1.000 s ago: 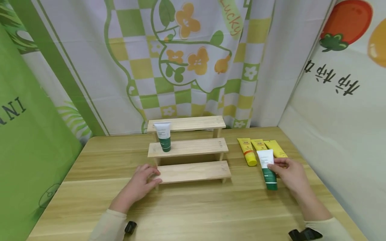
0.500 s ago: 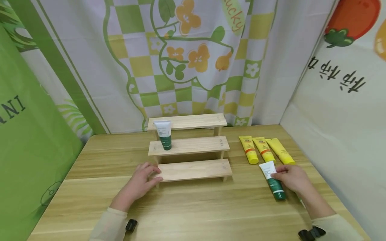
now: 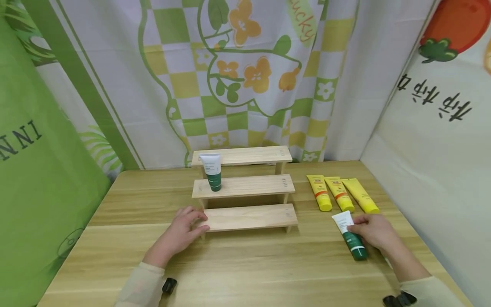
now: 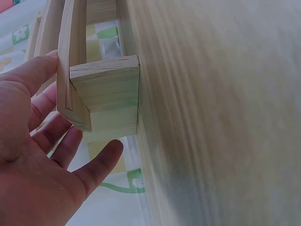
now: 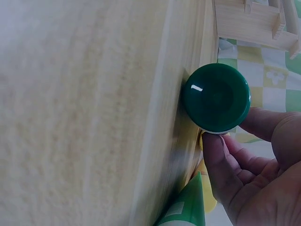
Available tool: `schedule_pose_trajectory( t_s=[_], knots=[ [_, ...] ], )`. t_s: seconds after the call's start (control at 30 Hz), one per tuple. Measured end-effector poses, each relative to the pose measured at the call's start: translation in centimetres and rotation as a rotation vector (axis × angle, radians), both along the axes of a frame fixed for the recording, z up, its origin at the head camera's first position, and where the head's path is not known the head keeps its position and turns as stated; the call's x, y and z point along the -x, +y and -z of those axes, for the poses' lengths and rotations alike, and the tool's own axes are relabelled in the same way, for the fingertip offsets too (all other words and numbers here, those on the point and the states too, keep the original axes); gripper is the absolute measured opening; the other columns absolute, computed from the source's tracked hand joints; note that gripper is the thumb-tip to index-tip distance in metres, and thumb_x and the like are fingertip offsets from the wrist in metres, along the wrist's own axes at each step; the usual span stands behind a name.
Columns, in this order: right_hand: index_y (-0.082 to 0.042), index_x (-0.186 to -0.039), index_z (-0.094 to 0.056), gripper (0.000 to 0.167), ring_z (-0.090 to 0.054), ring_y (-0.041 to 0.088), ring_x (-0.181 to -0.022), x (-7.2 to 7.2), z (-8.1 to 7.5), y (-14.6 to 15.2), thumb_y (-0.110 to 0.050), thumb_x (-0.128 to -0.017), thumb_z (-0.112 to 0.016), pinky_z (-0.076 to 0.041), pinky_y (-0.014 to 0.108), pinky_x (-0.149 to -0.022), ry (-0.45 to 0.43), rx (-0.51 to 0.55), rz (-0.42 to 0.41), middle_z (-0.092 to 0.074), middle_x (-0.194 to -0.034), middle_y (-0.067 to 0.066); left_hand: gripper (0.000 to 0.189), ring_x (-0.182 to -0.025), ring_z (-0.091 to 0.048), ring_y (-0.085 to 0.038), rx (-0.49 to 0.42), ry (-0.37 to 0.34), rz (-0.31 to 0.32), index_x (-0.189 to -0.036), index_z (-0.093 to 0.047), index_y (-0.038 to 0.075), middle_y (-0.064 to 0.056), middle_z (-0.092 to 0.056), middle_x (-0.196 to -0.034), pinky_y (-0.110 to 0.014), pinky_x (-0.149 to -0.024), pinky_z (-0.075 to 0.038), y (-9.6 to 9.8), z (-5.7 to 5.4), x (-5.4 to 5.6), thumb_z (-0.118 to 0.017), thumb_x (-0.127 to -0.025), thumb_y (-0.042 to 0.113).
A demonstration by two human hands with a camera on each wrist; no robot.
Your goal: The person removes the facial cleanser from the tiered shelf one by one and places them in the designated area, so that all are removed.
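Note:
My right hand (image 3: 377,232) pinches a white-and-green squeeze tube (image 3: 350,236) between thumb and fingers, low over the table in front of several yellow tubes. The right wrist view shows its round green cap (image 5: 217,97) end-on. Part of another green-and-white tube (image 5: 188,207) lies below that hand, mostly hidden by it in the head view. My left hand (image 3: 182,230) holds the left end of the lowest step of a three-step wooden rack (image 3: 249,217), thumb and fingertips around the board's end (image 4: 73,110). A matching tube (image 3: 212,172) stands cap down on the middle step, at its left.
Yellow tubes (image 3: 319,193) lie side by side on the wooden table (image 3: 268,268), right of the rack. A patterned curtain (image 3: 245,85) hangs behind the rack. A green cloth (image 3: 50,162) borders the left, a white printed one (image 3: 437,149) the right.
My right hand has brought the white-and-green tube down and nearer me, and its top now leans left. The yellow tubes behind it show more fully. My left hand stays at the rack's end.

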State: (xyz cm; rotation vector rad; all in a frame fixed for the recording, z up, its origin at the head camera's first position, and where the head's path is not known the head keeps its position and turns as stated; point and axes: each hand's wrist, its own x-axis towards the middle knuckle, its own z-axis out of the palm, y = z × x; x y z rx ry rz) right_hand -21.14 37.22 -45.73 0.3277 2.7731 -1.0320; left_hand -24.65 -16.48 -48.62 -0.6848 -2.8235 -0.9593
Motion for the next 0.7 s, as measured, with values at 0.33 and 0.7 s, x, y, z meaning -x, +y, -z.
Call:
schedule_pose_trajectory(
  t_s=[0.33,0.7],
  knots=[
    [0.011,-0.121,-0.056,0.058,-0.063,0.026,-0.083,-0.8,-1.4,-0.9,-0.037,-0.091,-0.067,-0.05,0.037,-0.068,0.069,-0.106,-0.057,-0.065,-0.103,0.022,0.019,-0.105,-0.046,-0.023,0.004,-0.014,0.016,-0.103,-0.066,0.018,0.002,-0.057,-0.113,-0.042,-0.087,-0.043,0.0,-0.1,0.3,-0.072,-0.09,0.031],
    [0.005,-0.123,-0.058,0.047,-0.066,0.023,-0.08,0.6,-5.7,-12.0,-0.032,-0.094,-0.066,-0.057,0.028,-0.063,0.276,0.171,-0.127,-0.064,-0.104,0.015,0.018,-0.104,-0.046,-0.019,0.013,-0.018,-0.006,-0.102,-0.066,0.02,0.005,-0.055,-0.11,-0.041,-0.088,-0.045,-0.5,-0.3,0.0,-0.071,-0.09,0.032]
  ],
)
